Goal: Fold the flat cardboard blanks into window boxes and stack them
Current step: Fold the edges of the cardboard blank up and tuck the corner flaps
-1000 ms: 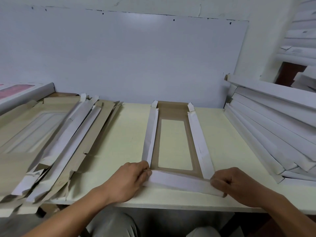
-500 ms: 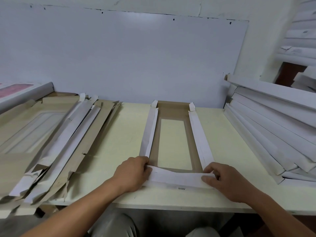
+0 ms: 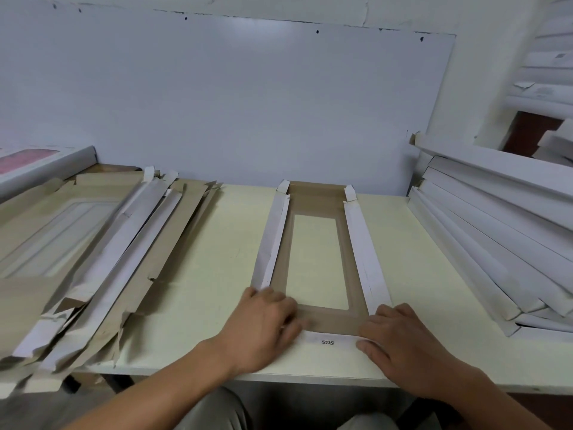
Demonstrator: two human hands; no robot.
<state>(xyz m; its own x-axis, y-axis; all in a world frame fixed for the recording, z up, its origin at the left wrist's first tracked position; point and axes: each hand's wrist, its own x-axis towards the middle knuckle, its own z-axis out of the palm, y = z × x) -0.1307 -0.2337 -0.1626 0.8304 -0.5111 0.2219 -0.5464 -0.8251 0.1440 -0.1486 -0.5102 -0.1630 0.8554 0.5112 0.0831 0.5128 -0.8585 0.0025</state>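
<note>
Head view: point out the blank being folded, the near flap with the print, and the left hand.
blank (image 3: 317,198), head view, brown far end panel.
near flap (image 3: 328,341), head view, white strip beside the print.
left hand (image 3: 263,324), head view, back of the hand.

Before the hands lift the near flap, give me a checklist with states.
1. Left hand on the near-left corner of the blank: ok.
2. Right hand on the near-right corner: ok.
3. Near flap lying flat on the table: ok.
4. Both long side flaps folded inward: ok.
5. Far flap folded: cannot tell.
6. Fingers under the near flap's edge: cannot tell.
</note>
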